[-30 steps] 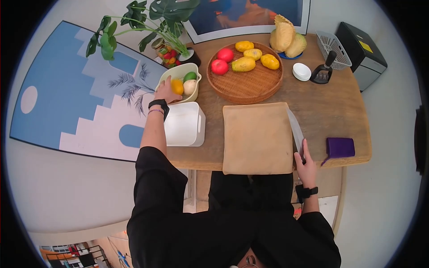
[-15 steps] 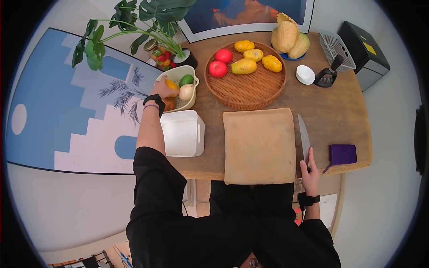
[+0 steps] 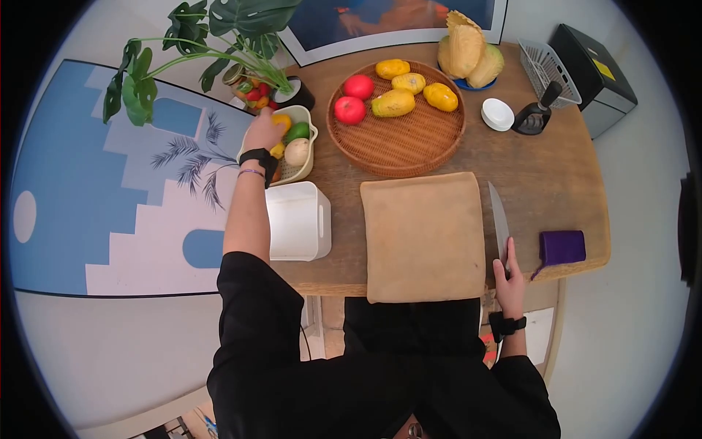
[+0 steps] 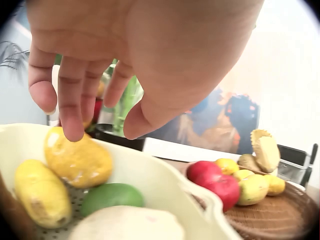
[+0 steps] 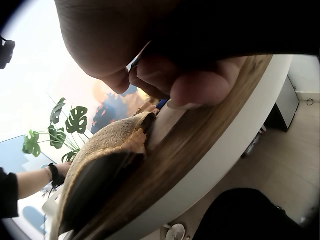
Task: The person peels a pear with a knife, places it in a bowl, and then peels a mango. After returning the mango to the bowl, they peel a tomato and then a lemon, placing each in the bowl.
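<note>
Over the cream basket, my left hand is spread beside a yellow-orange fruit. In the left wrist view, that hand has its fingers hanging apart, one tip at the top of the yellow-orange fruit; whether it touches is unclear. A longer yellow fruit, a green one and a pale round one lie around it. My right hand grips the knife right of the tan board, blade pointing away; the handle is mostly hidden.
A white bin stands in front of the basket. Behind the board is a wicker tray with red and yellow produce. Farther right are a white bowl, a black-handled tool and a purple pouch.
My left hand has moved toward the back of the basket; the yellow-orange fruit it held has shifted back and is let go. My right hand keeps its grip on the knife.
</note>
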`<state>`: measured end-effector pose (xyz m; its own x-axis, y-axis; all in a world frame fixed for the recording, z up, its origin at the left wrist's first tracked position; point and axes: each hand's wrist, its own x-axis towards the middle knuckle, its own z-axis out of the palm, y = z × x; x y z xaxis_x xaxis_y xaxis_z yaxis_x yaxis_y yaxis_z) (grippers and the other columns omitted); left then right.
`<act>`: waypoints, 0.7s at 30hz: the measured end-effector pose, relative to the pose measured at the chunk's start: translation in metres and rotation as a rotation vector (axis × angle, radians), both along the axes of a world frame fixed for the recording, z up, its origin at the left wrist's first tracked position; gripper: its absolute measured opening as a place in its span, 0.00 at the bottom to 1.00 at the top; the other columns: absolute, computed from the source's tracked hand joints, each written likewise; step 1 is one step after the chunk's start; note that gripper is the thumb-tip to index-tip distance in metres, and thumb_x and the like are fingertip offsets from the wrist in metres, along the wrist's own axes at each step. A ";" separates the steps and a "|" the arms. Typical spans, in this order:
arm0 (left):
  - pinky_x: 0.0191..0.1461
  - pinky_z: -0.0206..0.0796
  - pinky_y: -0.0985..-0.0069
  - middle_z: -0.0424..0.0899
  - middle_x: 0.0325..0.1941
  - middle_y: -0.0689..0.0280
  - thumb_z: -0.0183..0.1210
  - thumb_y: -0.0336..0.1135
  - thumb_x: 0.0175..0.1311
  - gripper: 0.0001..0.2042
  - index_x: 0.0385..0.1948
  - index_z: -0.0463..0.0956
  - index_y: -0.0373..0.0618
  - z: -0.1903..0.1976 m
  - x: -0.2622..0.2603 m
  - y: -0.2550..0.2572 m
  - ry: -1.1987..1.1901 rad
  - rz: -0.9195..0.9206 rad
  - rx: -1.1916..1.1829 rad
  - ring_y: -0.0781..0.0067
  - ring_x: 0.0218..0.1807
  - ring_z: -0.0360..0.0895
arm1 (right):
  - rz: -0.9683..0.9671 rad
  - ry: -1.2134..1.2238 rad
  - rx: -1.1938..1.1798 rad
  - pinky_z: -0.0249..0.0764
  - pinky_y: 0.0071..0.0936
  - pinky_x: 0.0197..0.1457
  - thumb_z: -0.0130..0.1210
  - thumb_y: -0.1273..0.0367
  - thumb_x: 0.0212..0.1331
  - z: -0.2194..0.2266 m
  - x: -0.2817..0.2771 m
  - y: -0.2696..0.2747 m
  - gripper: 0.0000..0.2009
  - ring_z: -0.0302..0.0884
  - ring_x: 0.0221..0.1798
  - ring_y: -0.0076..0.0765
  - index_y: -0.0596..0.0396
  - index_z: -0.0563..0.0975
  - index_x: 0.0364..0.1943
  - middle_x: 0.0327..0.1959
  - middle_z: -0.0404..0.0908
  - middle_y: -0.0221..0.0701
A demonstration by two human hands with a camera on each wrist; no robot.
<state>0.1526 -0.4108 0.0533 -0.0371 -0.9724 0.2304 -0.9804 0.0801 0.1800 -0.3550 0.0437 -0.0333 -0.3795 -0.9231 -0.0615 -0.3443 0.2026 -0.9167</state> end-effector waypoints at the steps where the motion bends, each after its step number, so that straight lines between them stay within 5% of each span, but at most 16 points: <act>1: 0.60 0.74 0.54 0.85 0.51 0.42 0.67 0.43 0.58 0.27 0.58 0.75 0.40 0.021 -0.034 0.013 0.061 -0.069 0.082 0.41 0.56 0.82 | 0.004 0.005 0.001 0.61 0.28 0.76 0.55 0.69 0.73 0.000 0.000 0.000 0.31 0.64 0.79 0.36 0.52 0.61 0.78 0.78 0.67 0.41; 6: 0.59 0.75 0.54 0.85 0.51 0.43 0.64 0.42 0.59 0.24 0.56 0.75 0.41 0.035 -0.156 0.037 0.083 -0.388 0.304 0.42 0.55 0.83 | -0.010 -0.013 0.036 0.62 0.28 0.76 0.55 0.69 0.73 0.010 0.000 -0.001 0.31 0.66 0.78 0.37 0.51 0.61 0.78 0.77 0.68 0.40; 12: 0.58 0.76 0.54 0.79 0.55 0.45 0.66 0.41 0.60 0.28 0.62 0.71 0.45 -0.005 -0.272 0.045 -0.027 -0.490 0.175 0.42 0.57 0.80 | -0.027 -0.166 -0.011 0.61 0.25 0.75 0.56 0.73 0.72 0.002 -0.005 0.008 0.32 0.65 0.78 0.34 0.51 0.61 0.79 0.77 0.68 0.37; 13: 0.59 0.76 0.52 0.79 0.54 0.46 0.65 0.39 0.59 0.27 0.61 0.72 0.44 -0.002 -0.291 0.046 -0.058 -0.511 0.165 0.41 0.57 0.80 | -0.034 -0.077 -0.062 0.71 0.24 0.64 0.57 0.71 0.71 -0.002 -0.005 0.012 0.33 0.78 0.67 0.32 0.49 0.61 0.79 0.70 0.77 0.42; 14: 0.59 0.76 0.52 0.79 0.54 0.46 0.65 0.39 0.59 0.27 0.61 0.72 0.44 -0.002 -0.307 0.047 -0.055 -0.527 0.160 0.41 0.57 0.80 | -0.050 -0.071 -0.066 0.71 0.24 0.64 0.57 0.71 0.71 -0.002 -0.007 0.019 0.33 0.78 0.67 0.32 0.49 0.61 0.79 0.70 0.77 0.42; 17: 0.60 0.74 0.52 0.76 0.61 0.47 0.63 0.34 0.55 0.30 0.64 0.71 0.47 -0.009 -0.348 0.041 -0.081 -0.668 0.048 0.43 0.59 0.79 | -0.066 0.118 0.052 0.75 0.36 0.34 0.59 0.66 0.68 -0.004 -0.006 0.047 0.34 0.87 0.30 0.41 0.43 0.62 0.78 0.37 0.85 0.50; 20: 0.62 0.72 0.49 0.72 0.68 0.47 0.64 0.33 0.55 0.33 0.68 0.70 0.54 -0.036 -0.373 0.034 -0.095 -0.676 -0.126 0.43 0.65 0.75 | -0.096 0.231 0.140 0.77 0.37 0.36 0.58 0.66 0.69 -0.007 -0.005 0.078 0.33 0.87 0.34 0.53 0.43 0.62 0.78 0.40 0.86 0.50; 21: 0.65 0.69 0.45 0.64 0.76 0.47 0.66 0.32 0.54 0.36 0.70 0.69 0.62 -0.048 -0.379 0.028 -0.088 -0.668 -0.072 0.36 0.69 0.69 | -0.103 0.184 0.245 0.79 0.39 0.41 0.57 0.66 0.69 -0.004 -0.005 0.084 0.33 0.86 0.41 0.59 0.43 0.62 0.78 0.48 0.85 0.51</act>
